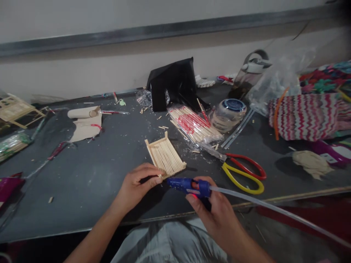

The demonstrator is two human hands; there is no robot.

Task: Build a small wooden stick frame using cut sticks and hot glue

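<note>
My left hand [142,181] pinches the near left corner of a small wooden stick frame [166,155], a flat panel of thin sticks side by side with short posts at its corners. The frame rests on the dark table. In my right hand [210,201] is a blue hot glue gun [189,185], its nozzle pointing left at the corner that my left fingers hold. A red light glows on the gun. From its back a long translucent glue stick [274,208] runs off to the right. Whether the nozzle touches the wood I cannot tell.
Scissors [242,171] with red and yellow handles lie right of the frame. Behind are a plastic pack of sticks [194,124], a clear jar [229,115] and a black stand [171,82]. A zigzag-patterned cloth bag [304,117] sits right; a paper roll [85,113] lies left.
</note>
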